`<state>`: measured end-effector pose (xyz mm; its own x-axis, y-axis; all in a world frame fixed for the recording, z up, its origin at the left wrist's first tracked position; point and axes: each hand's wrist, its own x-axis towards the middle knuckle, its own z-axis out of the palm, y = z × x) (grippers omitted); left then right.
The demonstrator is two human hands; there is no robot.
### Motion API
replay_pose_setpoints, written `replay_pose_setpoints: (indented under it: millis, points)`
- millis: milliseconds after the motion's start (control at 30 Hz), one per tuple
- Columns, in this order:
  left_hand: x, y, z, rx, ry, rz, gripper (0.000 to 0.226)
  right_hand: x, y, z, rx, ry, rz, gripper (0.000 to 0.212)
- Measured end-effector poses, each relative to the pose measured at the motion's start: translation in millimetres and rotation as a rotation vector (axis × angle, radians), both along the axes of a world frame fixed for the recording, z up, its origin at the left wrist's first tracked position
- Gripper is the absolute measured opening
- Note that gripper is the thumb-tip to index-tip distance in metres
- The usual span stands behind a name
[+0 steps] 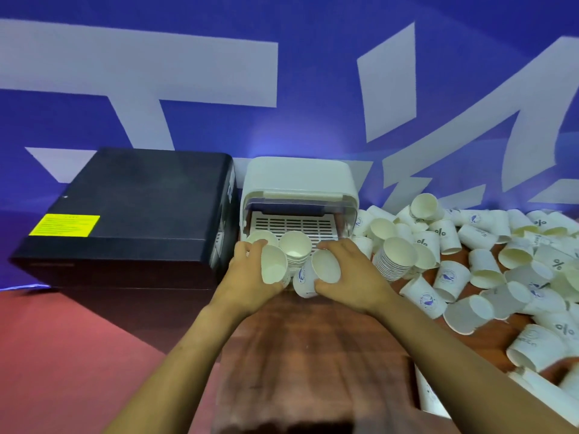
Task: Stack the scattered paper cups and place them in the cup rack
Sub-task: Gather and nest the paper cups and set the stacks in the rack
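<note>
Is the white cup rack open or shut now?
Open. The rack has its front cover lifted, so the slotted tray inside shows.

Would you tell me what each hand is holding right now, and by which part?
Left hand grips one paper cup round its side wall; right hand grips another cup round its side wall.

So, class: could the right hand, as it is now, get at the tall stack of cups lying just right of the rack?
Probably not yet: the right hand already grips a paper cup. The lying stack sits close beside it with nothing between, so the path looks free once that cup is released.
</note>
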<state>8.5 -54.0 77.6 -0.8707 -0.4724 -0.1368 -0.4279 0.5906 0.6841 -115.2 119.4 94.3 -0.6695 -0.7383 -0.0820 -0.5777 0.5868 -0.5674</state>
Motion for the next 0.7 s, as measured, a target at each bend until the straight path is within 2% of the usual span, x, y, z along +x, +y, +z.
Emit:
replay_pose_setpoints:
  millis: [133, 233, 367, 700]
  points:
    - [-12, -14, 10, -0.012, 0.091, 0.047, 0.073, -10, -13, 2, 0.024, 0.091, 0.016, 0.067]
    - [-22, -24, 16, -0.050, 0.109, 0.101, 0.076, -21, -22, 2, -0.038, 0.078, 0.025, 0.069]
    - [-36, -32, 18, -0.103, 0.078, 0.116, 0.077, -34, -38, 0, -0.164, 0.037, -0.003, 0.072]
    - [-61, -46, -16, -0.085, -0.062, 0.119, 0.089, -52, -65, -32, -0.153, 0.027, 0.014, 0.066]
